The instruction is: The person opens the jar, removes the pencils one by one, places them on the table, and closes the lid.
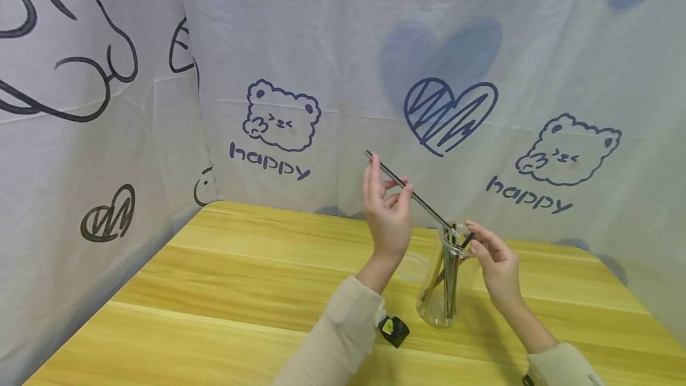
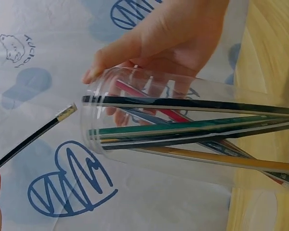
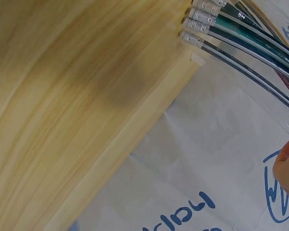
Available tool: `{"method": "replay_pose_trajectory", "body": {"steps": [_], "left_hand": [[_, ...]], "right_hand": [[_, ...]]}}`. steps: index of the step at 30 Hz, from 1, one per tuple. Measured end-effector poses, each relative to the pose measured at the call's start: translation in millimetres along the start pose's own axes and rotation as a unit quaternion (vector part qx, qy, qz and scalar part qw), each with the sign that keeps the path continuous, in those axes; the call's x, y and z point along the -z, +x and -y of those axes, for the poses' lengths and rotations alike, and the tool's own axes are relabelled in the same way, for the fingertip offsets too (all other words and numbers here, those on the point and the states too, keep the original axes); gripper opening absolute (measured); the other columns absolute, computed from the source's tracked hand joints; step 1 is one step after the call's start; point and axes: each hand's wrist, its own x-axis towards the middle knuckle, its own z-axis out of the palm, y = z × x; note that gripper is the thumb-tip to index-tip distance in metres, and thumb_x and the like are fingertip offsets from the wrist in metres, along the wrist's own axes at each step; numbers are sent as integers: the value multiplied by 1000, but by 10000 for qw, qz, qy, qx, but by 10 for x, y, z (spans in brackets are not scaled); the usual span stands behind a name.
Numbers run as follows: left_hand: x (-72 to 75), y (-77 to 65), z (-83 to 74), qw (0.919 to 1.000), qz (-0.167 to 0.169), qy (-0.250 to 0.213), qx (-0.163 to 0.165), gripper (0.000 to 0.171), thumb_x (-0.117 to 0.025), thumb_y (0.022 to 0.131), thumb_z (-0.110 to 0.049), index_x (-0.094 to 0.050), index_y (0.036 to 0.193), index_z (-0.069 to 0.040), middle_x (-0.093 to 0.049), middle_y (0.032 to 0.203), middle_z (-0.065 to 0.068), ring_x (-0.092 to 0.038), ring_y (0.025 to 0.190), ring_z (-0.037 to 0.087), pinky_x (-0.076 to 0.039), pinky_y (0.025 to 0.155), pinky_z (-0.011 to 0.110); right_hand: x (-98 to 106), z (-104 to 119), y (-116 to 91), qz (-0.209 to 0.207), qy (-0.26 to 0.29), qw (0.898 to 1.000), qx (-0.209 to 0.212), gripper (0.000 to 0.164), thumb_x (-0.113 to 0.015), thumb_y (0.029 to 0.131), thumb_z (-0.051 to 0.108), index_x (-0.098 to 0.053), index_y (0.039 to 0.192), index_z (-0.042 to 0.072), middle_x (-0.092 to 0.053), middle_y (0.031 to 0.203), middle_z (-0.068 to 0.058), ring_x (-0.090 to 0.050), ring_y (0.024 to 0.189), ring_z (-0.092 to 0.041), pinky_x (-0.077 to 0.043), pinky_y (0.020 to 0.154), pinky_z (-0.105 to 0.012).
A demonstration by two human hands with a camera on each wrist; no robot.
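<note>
My left hand (image 1: 388, 222) holds a slim dark pencil (image 1: 429, 206) between thumb and fingers, slanting down to the mouth of a clear jar (image 1: 432, 310). In the left wrist view the pencil's metal-banded end points at the rim. The jar stands upright on the table with several pencils inside, among them a green one (image 2: 183, 127), a yellow one (image 2: 216, 160) and a red one (image 2: 171, 113). My right hand (image 1: 499, 270) grips the jar by its rim, thumb on the near side and fingers behind. Metal-banded ends of pencils (image 3: 250, 61) gather at the jar's bottom in the right wrist view.
A clear round lid (image 1: 413, 267) lies on the wood-grain table (image 1: 225, 279), left of the jar and behind it. Printed white cloth (image 1: 343, 64) hangs along the table's back and left side. A small black device (image 1: 393, 332) sits by my left sleeve.
</note>
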Motion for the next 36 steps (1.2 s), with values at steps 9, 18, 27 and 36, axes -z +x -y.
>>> {"method": "replay_pose_trajectory", "body": {"steps": [9, 18, 27, 36], "left_hand": [[71, 35, -8, 9992, -151, 34, 362, 64, -64, 78, 6, -34, 134, 3, -36, 133, 17, -54, 77, 24, -52, 63, 25], [155, -11, 19, 9964, 278, 120, 794, 59, -64, 78, 6, -38, 131, 5, -39, 129, 16, -53, 73, 20, -52, 60, 24], [247, -103, 92, 9909, 555, 187, 1212, 59, -66, 76, 3, -42, 130, 3, -41, 128, 15, -54, 72, 20, -52, 59, 24], [306, -184, 178, 9877, 737, 193, 1364, 51, -66, 76, 4, -48, 124, 4, -47, 123, 16, -56, 63, 22, -53, 54, 28]], "right_hand": [[0, 2, -3, -7, 65, 10000, 31, 28, -42, 85, -16, -51, 112, -15, -57, 117, -5, -55, 92, -13, -49, 68, -16], [-2, 12, -6, -31, 69, 10000, 10, 27, -43, 86, -14, -52, 111, -15, -58, 117, -5, -56, 89, -12, -49, 66, -17], [-9, -13, -4, 52, 90, 9999, 59, 28, -41, 85, -17, -50, 112, -16, -57, 116, -6, -56, 82, -12, -49, 64, -17], [-3, 6, -4, 44, 20, 10000, -9, 28, -41, 86, -15, -50, 112, -16, -57, 117, -5, -56, 82, -11, -49, 64, -18]]}}
